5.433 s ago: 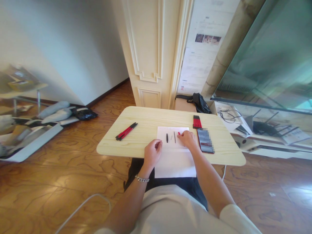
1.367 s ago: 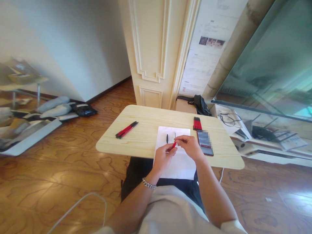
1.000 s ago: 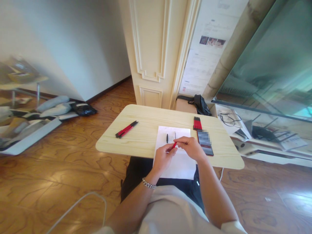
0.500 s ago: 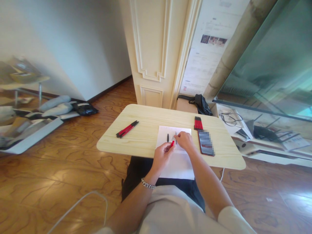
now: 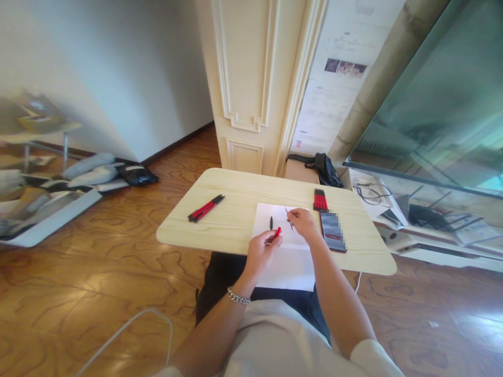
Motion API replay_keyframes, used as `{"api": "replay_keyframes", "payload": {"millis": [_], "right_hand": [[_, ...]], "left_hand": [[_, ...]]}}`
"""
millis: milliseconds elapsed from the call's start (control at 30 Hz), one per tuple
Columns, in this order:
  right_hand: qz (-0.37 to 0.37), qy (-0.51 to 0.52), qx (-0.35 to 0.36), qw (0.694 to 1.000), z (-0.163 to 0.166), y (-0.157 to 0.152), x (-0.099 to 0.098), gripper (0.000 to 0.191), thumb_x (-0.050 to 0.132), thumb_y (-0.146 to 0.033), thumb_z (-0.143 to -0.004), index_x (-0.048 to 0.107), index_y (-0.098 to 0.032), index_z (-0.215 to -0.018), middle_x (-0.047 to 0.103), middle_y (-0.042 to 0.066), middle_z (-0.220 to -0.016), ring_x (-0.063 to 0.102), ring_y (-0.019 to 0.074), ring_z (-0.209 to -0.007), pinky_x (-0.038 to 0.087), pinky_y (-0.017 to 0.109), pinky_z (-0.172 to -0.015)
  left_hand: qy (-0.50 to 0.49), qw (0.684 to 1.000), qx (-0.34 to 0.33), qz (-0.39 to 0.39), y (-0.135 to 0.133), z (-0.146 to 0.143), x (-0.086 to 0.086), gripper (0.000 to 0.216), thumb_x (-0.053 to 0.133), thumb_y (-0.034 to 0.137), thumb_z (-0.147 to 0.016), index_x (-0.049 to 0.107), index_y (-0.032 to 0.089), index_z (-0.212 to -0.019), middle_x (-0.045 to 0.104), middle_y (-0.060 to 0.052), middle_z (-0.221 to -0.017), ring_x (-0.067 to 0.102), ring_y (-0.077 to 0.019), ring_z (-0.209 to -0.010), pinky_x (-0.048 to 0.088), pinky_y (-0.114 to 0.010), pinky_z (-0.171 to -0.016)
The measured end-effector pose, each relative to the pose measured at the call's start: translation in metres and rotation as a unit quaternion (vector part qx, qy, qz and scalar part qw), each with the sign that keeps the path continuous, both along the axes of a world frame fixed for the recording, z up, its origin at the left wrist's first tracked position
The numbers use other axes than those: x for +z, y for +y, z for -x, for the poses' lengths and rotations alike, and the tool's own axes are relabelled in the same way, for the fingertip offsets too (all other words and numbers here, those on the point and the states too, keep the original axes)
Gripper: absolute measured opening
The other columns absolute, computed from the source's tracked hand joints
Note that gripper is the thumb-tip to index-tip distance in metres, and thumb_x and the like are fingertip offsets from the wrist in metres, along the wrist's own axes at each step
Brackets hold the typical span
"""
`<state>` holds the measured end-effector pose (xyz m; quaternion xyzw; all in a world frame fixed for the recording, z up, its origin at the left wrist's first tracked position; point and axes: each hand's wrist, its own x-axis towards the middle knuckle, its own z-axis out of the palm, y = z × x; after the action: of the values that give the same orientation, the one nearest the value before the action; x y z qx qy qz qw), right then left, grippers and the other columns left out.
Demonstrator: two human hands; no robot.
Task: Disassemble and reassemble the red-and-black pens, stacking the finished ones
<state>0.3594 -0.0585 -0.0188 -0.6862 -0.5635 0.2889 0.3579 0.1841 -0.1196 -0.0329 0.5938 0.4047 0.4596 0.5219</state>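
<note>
My left hand (image 5: 262, 250) is closed around a red pen barrel (image 5: 278, 232), its end poking out past the thumb and finger. A thin dark pen refill (image 5: 291, 224) is pinched in my right hand (image 5: 302, 222), above the paper. Between and beyond the hands, a short black pen part (image 5: 271, 223) lies on the white paper (image 5: 288, 267), which hangs over the table's near edge. To the left rest several red and black pens (image 5: 206, 208) in a bundle. More red and black pens (image 5: 320, 199) lie side by side to the right.
The light wooden table (image 5: 231, 191) has rounded corners. A phone (image 5: 332, 230) lies right of my right forearm. Behind the table sit a black bag (image 5: 328, 170) and a white box with cables (image 5: 373, 193). A white cable (image 5: 129, 317) crosses the floor.
My right hand has moved slightly right, away from the left hand, and the refill is now more tilted. The left hand still holds the red barrel in nearly the same spot.
</note>
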Motion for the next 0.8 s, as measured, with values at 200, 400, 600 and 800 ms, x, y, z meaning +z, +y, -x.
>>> {"api": "replay_keyframes", "payload": {"millis": [200, 400, 600, 800], "right_hand": [[-0.134, 0.295, -0.029, 0.945, 0.006, -0.019, 0.030, 0.036, 0.062, -0.040, -0.074, 0.062, -0.014, -0.099, 0.063, 0.003, -0.074, 0.051, 0.0097, -0.057, 0.042, 0.024, -0.055], [-0.174, 0.325, -0.026, 0.929, 0.019, -0.034, 0.049, 0.029, 0.061, -0.041, -0.076, 0.060, -0.017, -0.093, 0.063, 0.004, -0.077, 0.053, 0.0103, -0.059, 0.043, 0.024, -0.054], [-0.148, 0.303, 0.013, 0.941, 0.026, -0.039, 0.042, 0.026, 0.062, -0.038, -0.076, 0.061, -0.016, -0.091, 0.064, 0.004, -0.075, 0.052, 0.0108, -0.058, 0.041, 0.024, -0.053], [-0.103, 0.254, 0.047, 0.961, 0.032, -0.053, 0.024, 0.025, 0.061, -0.040, -0.078, 0.063, -0.016, -0.084, 0.065, 0.004, -0.075, 0.055, 0.0123, -0.061, 0.039, 0.023, -0.052]], "left_hand": [[0.014, 1.000, -0.003, 0.001, -0.003, -0.003, 0.001, 0.034, 0.061, 0.040, -0.080, 0.069, 0.017, -0.103, 0.072, -0.007, -0.096, 0.066, -0.0210, -0.084, 0.052, -0.029, -0.074], [0.010, 1.000, 0.006, -0.014, -0.005, -0.006, 0.003, 0.033, 0.062, 0.039, -0.080, 0.070, 0.017, -0.103, 0.072, -0.008, -0.098, 0.066, -0.0222, -0.085, 0.052, -0.030, -0.074], [0.026, 0.999, 0.006, -0.034, -0.005, -0.004, 0.009, 0.033, 0.060, 0.038, -0.081, 0.070, 0.017, -0.103, 0.072, -0.007, -0.093, 0.065, -0.0209, -0.081, 0.051, -0.028, -0.070], [0.012, 1.000, -0.005, -0.019, -0.004, -0.004, 0.010, 0.032, 0.058, 0.040, -0.081, 0.070, 0.017, -0.100, 0.072, -0.005, -0.086, 0.064, -0.0186, -0.075, 0.050, -0.027, -0.067]]}}
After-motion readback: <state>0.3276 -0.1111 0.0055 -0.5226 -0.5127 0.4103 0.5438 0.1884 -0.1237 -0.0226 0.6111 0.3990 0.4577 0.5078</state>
